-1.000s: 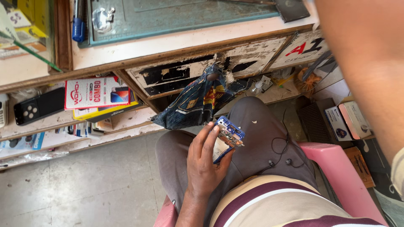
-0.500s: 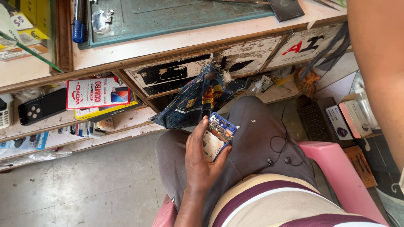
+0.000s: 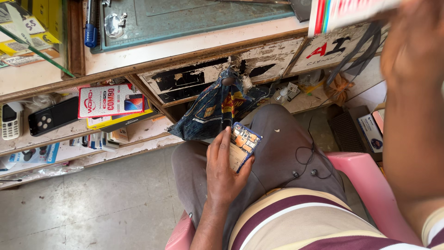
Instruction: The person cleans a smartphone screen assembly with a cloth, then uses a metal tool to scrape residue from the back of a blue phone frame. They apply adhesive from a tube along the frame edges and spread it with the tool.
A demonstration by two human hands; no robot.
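My left hand [image 3: 224, 173] rests on my lap and grips an opened phone [image 3: 244, 143], whose exposed circuit board with blue and orange parts faces up. My thumb lies along its left edge. My right hand [image 3: 411, 51] is raised at the upper right, large and blurred, close to the camera. Its fingers close on a flat white package [image 3: 342, 11] with coloured stripes along one edge, held over the front edge of the counter [image 3: 194, 44].
A green mat [image 3: 194, 16] and a blue pen [image 3: 90, 28] lie on the worn counter. A denim bag [image 3: 208, 111] hangs below it. A black phone [image 3: 53, 115], a keypad phone [image 3: 10, 121] and printed boxes [image 3: 108, 99] sit on the left shelf. I sit in a pink chair [image 3: 365, 176]; an earphone wire [image 3: 303, 157] crosses my lap.
My right hand has come into view at the upper right with the striped package. My left hand has turned the opened phone slightly on my lap.
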